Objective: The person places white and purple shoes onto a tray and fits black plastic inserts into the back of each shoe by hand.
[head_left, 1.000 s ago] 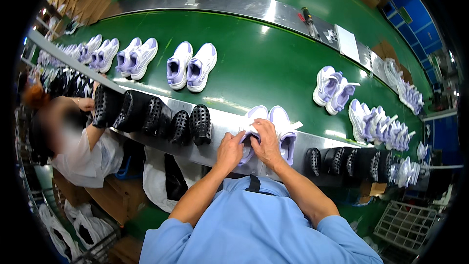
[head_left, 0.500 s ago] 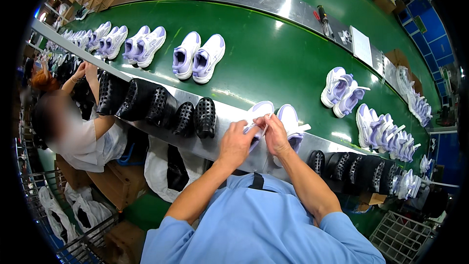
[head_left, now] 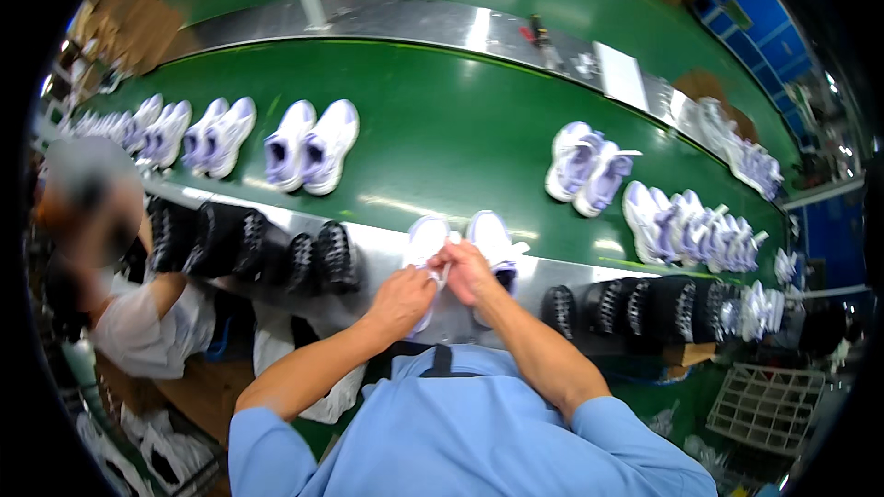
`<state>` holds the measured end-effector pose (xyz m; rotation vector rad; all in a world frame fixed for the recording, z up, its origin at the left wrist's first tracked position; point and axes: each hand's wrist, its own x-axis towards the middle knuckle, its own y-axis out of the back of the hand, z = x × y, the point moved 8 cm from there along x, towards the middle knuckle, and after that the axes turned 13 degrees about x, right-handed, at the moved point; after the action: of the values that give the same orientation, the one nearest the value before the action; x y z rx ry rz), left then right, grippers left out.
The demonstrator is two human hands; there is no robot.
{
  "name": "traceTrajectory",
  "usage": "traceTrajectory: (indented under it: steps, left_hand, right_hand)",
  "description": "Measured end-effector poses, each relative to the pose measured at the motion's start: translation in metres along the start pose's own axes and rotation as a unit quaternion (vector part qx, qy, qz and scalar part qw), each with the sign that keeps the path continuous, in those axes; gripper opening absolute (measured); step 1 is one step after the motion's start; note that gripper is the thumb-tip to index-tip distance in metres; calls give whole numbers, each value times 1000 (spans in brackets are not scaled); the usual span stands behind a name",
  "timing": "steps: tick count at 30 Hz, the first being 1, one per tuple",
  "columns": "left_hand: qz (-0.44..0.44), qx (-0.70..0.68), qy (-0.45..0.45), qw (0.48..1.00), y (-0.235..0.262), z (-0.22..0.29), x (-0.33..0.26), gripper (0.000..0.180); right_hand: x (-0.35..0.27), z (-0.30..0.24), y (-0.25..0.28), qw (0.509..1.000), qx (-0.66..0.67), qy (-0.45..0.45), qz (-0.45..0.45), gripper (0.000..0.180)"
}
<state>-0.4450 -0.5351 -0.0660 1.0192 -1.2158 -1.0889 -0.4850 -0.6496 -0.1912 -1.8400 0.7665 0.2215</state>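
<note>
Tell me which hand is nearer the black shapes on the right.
Right: the right hand is left of the black shapes; the left hand is farther left, at a white shoe.

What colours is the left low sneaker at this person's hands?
The left low sneaker is white with pale purple parts, clearest in the head view.
</note>
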Motion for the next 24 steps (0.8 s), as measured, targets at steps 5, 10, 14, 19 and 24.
traceTrajectory:
  steps: [5,10,14,19,24]
  left_hand:
    - [-3,-1,-20,1000,-1,9,-13,18]
    - [-22,42,-90,995,-11,33,-22,22]
    - [36,-91,-41,994,29,30,-23,22]
    - [36,-151,195,968,3,11,-75,31]
    - [28,-98,261,960,-15,14,-76,19]
  right_hand:
    - [4,10,10,997,67,-14,19,17]
    - [4,12,12,998,58,-4,-20,21]
    - [-9,3,-11,977,-212,15,-28,30]
    - [-44,-25,-68,721,-645,184,-171,47]
    - [-49,-30,-66,698,-683,110,-182,52]
